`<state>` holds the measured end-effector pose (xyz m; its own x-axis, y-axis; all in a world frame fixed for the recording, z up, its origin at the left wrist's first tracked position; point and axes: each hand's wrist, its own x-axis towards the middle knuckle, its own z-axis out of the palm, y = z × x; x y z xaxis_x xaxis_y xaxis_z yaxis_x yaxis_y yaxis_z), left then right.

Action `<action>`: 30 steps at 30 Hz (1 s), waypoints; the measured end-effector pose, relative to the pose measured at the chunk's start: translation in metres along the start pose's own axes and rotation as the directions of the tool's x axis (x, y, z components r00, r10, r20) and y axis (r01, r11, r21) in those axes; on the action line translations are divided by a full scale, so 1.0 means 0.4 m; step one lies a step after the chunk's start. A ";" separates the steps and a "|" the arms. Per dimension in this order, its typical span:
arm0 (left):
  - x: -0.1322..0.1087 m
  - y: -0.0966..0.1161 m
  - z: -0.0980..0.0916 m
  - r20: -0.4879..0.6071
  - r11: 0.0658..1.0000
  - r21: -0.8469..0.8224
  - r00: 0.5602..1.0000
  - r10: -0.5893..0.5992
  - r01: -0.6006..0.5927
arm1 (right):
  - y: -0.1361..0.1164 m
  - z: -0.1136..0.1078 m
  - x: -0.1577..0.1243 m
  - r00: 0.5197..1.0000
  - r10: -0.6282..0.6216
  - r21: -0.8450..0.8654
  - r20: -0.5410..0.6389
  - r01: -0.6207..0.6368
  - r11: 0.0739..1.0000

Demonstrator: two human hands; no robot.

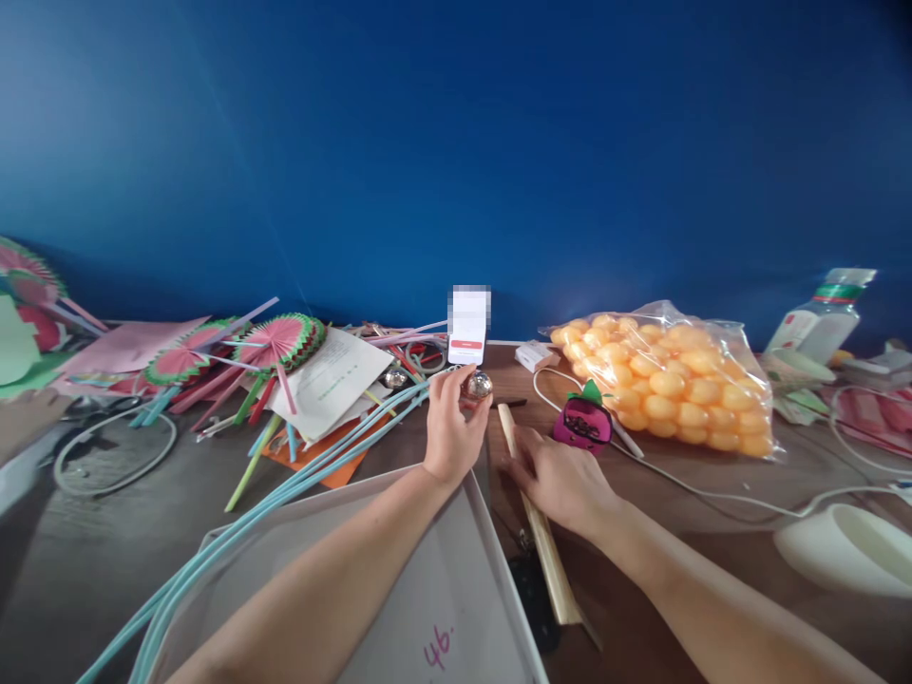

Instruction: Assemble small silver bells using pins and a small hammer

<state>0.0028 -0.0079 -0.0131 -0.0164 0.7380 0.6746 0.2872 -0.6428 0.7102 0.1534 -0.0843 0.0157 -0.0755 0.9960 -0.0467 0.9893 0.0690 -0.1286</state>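
Note:
My left hand [450, 432] is raised over the far edge of a white tray [456, 608], its fingers pinched round a small shiny silver ball [479, 385]. My right hand [560, 475] rests on the brown table, fingers curled down onto a flat wooden stick [545, 546] that runs toward me. A second silver ball [395, 378] lies on papers to the left. Long light-blue tubes [285, 494] cross the tray's left corner.
Pink and green paper fans [281, 342] and coloured straws pile at the left. A white phone-like card [468, 328] stands at the back. A bag of orange balls [670, 380], a pink strawberry toy [584, 423], a white cable, a bottle [819, 318] and a white bowl [847, 546] lie right.

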 end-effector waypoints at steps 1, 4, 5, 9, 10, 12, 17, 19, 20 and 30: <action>-0.001 0.001 0.000 0.001 1.000 0.010 1.000 0.019 -0.019 | -0.001 -0.001 0.000 1.000 -0.002 -0.004 0.001 0.002 1.000; -0.003 0.004 -0.001 0.005 0.996 0.048 0.997 0.075 -0.075 | 0.000 -0.003 0.001 1.000 -0.004 -0.019 -0.001 0.004 1.000; -0.004 0.005 -0.002 0.009 0.994 0.060 0.996 0.091 -0.091 | 0.001 -0.004 0.001 1.000 -0.002 -0.025 -0.003 0.002 1.000; -0.006 0.006 -0.004 0.037 0.989 0.085 0.992 0.118 -0.121 | 0.003 -0.014 -0.004 0.998 -0.022 -0.016 -0.056 0.021 1.000; -0.006 0.007 -0.004 0.041 0.989 0.088 0.992 0.118 -0.121 | 0.003 -0.020 -0.007 0.996 -0.036 -0.003 -0.085 0.036 0.999; -0.006 0.008 -0.004 0.051 0.988 0.102 0.993 0.111 -0.116 | 0.003 -0.035 -0.014 0.988 -0.060 0.024 -0.145 0.064 0.998; -0.006 0.009 -0.003 0.072 0.993 0.087 0.995 0.074 -0.080 | 0.042 -0.105 -0.018 0.955 0.036 0.057 -0.295 -0.020 0.998; -0.007 0.008 -0.002 0.066 0.994 0.074 0.995 0.070 -0.075 | 0.077 -0.136 -0.012 0.923 0.117 0.077 -0.368 -0.095 0.993; -0.007 0.008 -0.002 0.060 0.995 0.067 0.996 0.070 -0.074 | 0.096 -0.150 -0.008 0.913 0.149 0.081 -0.380 -0.127 0.989; -0.008 0.008 0.001 0.031 1.000 0.020 0.999 0.022 -0.022 | 0.176 -0.151 0.048 0.975 0.210 -0.022 -0.067 -0.212 0.977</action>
<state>0.0041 -0.0123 -0.0129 0.0195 0.7298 0.6833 0.3063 -0.6549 0.6908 0.2291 -0.0570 0.0658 0.1422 0.9898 -0.0062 0.9853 -0.1422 -0.0944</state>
